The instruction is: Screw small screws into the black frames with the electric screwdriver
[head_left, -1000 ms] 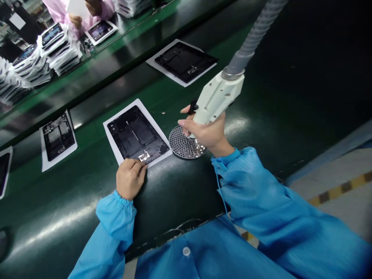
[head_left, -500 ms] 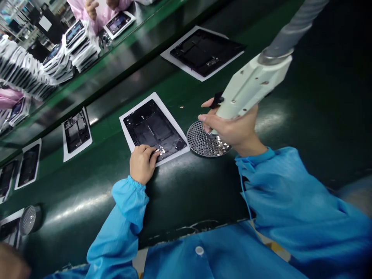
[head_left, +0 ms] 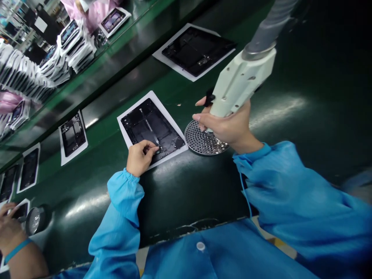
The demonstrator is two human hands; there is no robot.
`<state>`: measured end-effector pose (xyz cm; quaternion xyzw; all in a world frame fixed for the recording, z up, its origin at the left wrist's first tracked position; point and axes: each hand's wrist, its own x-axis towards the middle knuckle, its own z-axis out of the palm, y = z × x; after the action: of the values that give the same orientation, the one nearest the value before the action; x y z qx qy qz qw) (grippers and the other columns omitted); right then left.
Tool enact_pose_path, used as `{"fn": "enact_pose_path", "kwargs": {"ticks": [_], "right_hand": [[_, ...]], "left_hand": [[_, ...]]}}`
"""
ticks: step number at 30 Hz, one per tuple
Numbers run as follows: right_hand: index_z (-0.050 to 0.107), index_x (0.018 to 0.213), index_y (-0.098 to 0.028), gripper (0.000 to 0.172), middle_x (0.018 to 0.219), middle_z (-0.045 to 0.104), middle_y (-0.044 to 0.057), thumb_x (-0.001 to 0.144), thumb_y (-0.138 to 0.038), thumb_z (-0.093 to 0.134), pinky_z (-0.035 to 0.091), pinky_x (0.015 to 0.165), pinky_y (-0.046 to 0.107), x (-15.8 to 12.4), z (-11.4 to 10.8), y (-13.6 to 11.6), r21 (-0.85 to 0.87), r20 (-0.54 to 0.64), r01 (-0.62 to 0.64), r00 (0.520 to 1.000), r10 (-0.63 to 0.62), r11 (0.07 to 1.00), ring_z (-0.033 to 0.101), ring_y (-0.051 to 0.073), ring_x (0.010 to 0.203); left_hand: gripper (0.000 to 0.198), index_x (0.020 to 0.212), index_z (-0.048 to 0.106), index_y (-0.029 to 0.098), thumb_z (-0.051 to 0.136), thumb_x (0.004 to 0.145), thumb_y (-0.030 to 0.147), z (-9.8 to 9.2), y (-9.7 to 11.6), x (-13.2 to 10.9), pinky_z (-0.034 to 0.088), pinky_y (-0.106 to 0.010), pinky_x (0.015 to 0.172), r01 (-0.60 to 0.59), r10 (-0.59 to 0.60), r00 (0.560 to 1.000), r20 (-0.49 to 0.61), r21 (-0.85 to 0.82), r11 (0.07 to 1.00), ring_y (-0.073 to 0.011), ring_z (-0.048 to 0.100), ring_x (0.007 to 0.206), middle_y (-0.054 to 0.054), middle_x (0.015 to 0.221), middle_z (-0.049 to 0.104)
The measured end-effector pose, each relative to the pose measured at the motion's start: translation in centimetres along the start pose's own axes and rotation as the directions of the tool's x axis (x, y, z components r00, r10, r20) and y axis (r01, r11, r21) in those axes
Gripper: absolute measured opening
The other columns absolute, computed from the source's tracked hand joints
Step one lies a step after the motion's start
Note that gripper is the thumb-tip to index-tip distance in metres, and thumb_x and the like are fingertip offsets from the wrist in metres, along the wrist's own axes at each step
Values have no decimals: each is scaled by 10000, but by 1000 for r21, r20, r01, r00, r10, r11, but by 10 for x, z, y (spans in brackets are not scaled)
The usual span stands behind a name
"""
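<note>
A black tablet back frame (head_left: 148, 126) lies on a white paper sheet (head_left: 171, 153) on the belt. My left hand (head_left: 140, 158) rests on the frame's lower edge, its fingertips pinched on a small metal part (head_left: 157, 148). The pinched part is mostly hidden by the fingers. My right hand (head_left: 223, 121) is shut around a white electric screwdriver (head_left: 241, 79) hanging from a grey hose (head_left: 269, 25). Its tip sits over a round perforated metal screw dish (head_left: 202, 139), partly hidden by my fingers. Loose silvery screws lie in the dish.
Further tablet frames on white sheets (head_left: 196, 50) line the dark green belt. A co-worker's hand (head_left: 10, 228) with a blue wristband works at lower left by another round dish (head_left: 35, 221). Stacks of wrapped tablets (head_left: 75, 48) stand beyond a rail at upper left.
My left fingers have closed in on the small part at the frame's lower edge. The view has swung, shifting the belt. A co-worker's hand has come in at lower left.
</note>
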<state>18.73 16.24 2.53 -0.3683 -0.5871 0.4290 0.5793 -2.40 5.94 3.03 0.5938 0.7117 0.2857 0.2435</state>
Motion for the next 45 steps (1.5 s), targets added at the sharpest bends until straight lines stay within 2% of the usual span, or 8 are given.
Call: {"fn": "enact_pose_path", "kwargs": {"ticks": [4,8,17,26,33,37,42,45], "right_hand": [[634,721,-217,202,468,564,-44,624,-87,755,476,478,324,-1,1,-2,19,9,10,1000,-11,1000,534,141,406],[641,694,-184,210,502,594,-22,598,-18,724,503,506,329,0,1,-3,71,6,11,1000,-11,997,573,150,438],[629,687,-186,192,559,616,-23,614,-30,715,558,568,326,-1,3,-1,88,15,-24,1000,23,996,620,149,520],[617,713,-185,221,600,643,-12,599,-33,730,591,599,327,-3,3,-4,129,36,-67,997,62,989,646,155,552],[617,782,-183,217,511,626,-15,625,-77,724,542,474,309,-3,1,-2,100,40,-45,998,41,994,602,160,427],[625,772,-191,212,433,559,-42,638,-52,712,483,457,311,-2,-1,-1,33,18,55,998,-56,998,530,136,363],[593,710,-219,220,417,545,-50,640,-37,697,506,559,353,-2,0,-2,-30,-20,64,998,-64,998,513,132,370],[550,631,-223,234,418,543,-37,639,-45,701,528,634,377,-3,-1,1,-33,-43,81,996,-82,996,513,131,385]], "left_hand": [[122,742,709,172,671,786,279,6,-1,-5,390,-204,504,33,-35,999,-27,-55,998,-86,503,514,29,585,629],[120,761,720,174,661,804,269,13,-1,-9,382,-211,512,40,-40,996,76,-6,999,-87,499,512,31,578,623],[51,789,728,180,681,803,190,17,0,-8,426,-234,584,-74,64,996,67,168,983,-101,544,602,-1,734,662],[27,755,708,183,709,781,177,17,-3,-2,419,-235,573,-99,84,991,104,144,985,-90,511,579,7,730,636],[42,749,686,180,697,789,186,17,-6,-7,413,-242,569,-89,73,993,92,185,979,-103,533,597,6,727,622],[78,827,684,185,625,863,221,21,-9,-16,460,-260,662,-188,179,982,58,246,951,-140,596,752,-24,848,650],[227,959,697,177,502,947,295,23,-16,-30,497,-290,779,-301,304,952,39,305,904,-168,606,876,-65,938,636],[267,1040,703,185,503,947,336,23,-21,-37,493,-318,756,-358,371,928,47,390,848,-188,578,874,-87,964,628]]}}
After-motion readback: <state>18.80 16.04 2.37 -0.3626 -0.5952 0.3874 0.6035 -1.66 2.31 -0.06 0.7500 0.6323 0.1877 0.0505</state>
